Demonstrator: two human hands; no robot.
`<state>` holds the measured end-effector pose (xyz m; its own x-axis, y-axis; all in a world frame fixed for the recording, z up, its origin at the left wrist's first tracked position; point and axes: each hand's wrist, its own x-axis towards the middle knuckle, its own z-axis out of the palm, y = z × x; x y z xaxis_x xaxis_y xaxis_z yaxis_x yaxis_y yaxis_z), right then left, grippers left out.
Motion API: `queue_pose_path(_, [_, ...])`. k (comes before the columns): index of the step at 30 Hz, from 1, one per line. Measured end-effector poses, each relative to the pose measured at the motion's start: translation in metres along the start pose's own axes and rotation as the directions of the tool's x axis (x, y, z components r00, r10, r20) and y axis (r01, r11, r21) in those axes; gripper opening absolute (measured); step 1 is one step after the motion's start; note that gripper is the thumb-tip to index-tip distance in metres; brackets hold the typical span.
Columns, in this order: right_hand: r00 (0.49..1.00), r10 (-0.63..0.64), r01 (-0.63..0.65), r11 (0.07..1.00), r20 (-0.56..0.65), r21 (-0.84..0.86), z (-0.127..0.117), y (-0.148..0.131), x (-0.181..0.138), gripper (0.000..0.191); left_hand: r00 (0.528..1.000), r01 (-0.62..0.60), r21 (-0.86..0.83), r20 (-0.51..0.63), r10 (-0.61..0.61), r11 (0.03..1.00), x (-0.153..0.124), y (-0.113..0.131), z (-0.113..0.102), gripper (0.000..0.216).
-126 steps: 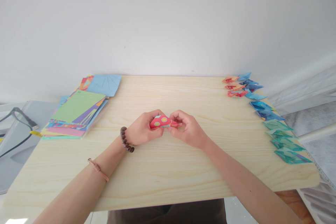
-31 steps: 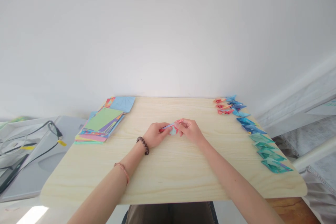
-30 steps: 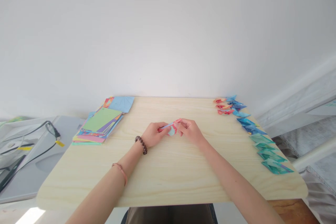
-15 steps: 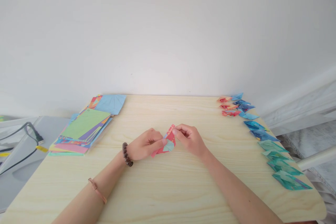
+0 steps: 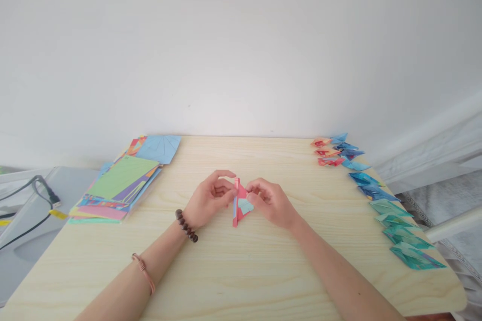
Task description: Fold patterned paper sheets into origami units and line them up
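A small folded paper piece (image 5: 240,205), red with a pale blue patch, stands on its point over the middle of the wooden table (image 5: 241,266). My left hand (image 5: 211,198) pinches its upper left edge with thumb and fingers, the index finger curled above. My right hand (image 5: 271,201) grips its right side with bent fingers. A dark bead bracelet and a thin cord band sit on my left forearm.
A stack of coloured paper sheets (image 5: 120,180) lies at the table's back left. Several folded paper pieces (image 5: 376,195), red, blue and teal, run in a row down the right edge. A grey surface with cables (image 5: 26,205) lies left of the table.
The paper piece has turned from lying slanted to standing upright on its point. My left fingers have shifted up to its top edge; both hands stay on it.
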<state>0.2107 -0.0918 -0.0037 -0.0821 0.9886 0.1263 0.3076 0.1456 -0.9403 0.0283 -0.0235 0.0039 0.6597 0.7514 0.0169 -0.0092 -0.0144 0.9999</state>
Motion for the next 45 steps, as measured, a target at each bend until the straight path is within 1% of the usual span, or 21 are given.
queue_pose_path(2, [0.998,-0.020,0.020,1.000,-0.067,-0.005,0.003,0.001,0.001,0.021,0.996,-0.055,-0.054,-0.073,0.051,0.997,0.001,-0.002,0.001,0.033])
queue_pose_path(4, [0.987,-0.055,0.051,0.998,-0.152,-0.031,0.006,0.001,0.002,0.017,0.989,-0.110,-0.062,-0.111,0.103,0.992,0.002,-0.005,0.002,0.032])
queue_pose_path(6, [0.966,-0.120,0.102,0.991,-0.231,-0.085,0.008,-0.001,0.002,0.012,0.978,-0.154,-0.023,-0.143,0.150,0.988,0.003,-0.007,0.001,0.029])
queue_pose_path(8, [0.943,-0.199,0.161,0.974,-0.267,-0.157,0.008,-0.004,0.002,0.010,0.963,-0.196,0.032,-0.180,0.199,0.980,0.003,-0.009,0.000,0.024])
queue_pose_path(11, [0.923,-0.291,0.237,0.946,-0.253,-0.222,0.007,-0.006,0.001,0.009,0.944,-0.254,0.092,-0.192,0.268,0.963,0.001,-0.009,-0.002,0.019])
queue_pose_path(16, [0.919,-0.362,0.326,0.921,-0.156,-0.213,0.008,-0.005,0.001,0.015,0.929,-0.320,0.186,-0.131,0.346,0.929,-0.001,-0.006,-0.003,0.004])
queue_pose_path(18, [0.918,-0.366,0.327,0.917,-0.152,-0.229,0.009,-0.004,0.001,0.018,0.925,-0.329,0.221,-0.117,0.360,0.918,-0.002,-0.006,-0.003,0.002])
queue_pose_path(21, [0.919,-0.356,0.303,0.913,-0.170,-0.275,0.008,-0.004,0.001,0.021,0.918,-0.333,0.277,-0.124,0.377,0.901,-0.002,-0.006,-0.004,0.006])
queue_pose_path(24, [0.920,-0.357,0.299,0.906,-0.162,-0.300,0.007,-0.004,0.001,0.023,0.918,-0.328,0.327,-0.112,0.381,0.886,-0.002,-0.006,-0.005,0.008])
queue_pose_path(27, [0.921,-0.355,0.301,0.909,-0.161,-0.288,0.007,-0.003,0.000,0.025,0.916,-0.326,0.359,-0.108,0.386,0.874,-0.002,-0.005,-0.005,0.008])
queue_pose_path(32, [0.918,-0.360,0.311,0.913,-0.166,-0.264,0.007,-0.001,0.000,0.026,0.912,-0.311,0.395,-0.133,0.389,0.865,-0.003,-0.005,-0.005,0.010])
queue_pose_path(36, [0.909,-0.381,0.331,0.906,-0.167,-0.265,0.008,-0.001,0.000,0.028,0.911,-0.309,0.442,-0.118,0.396,0.842,-0.003,-0.004,-0.006,0.010])
queue_pose_path(39, [0.897,-0.409,0.354,0.891,-0.165,-0.284,0.007,-0.001,0.000,0.029,0.904,-0.307,0.514,-0.105,0.414,0.801,-0.003,-0.003,-0.007,0.010])
queue_pose_path(41, [0.893,-0.420,0.362,0.884,-0.161,-0.297,0.007,-0.001,0.000,0.029,0.893,-0.320,0.576,-0.082,0.443,0.752,-0.002,-0.003,-0.009,0.010])
queue_pose_path(45, [0.893,-0.429,0.369,0.872,-0.137,-0.321,0.005,0.001,0.000,0.029,0.865,-0.382,0.659,0.008,0.502,0.648,-0.002,-0.003,-0.014,0.012])
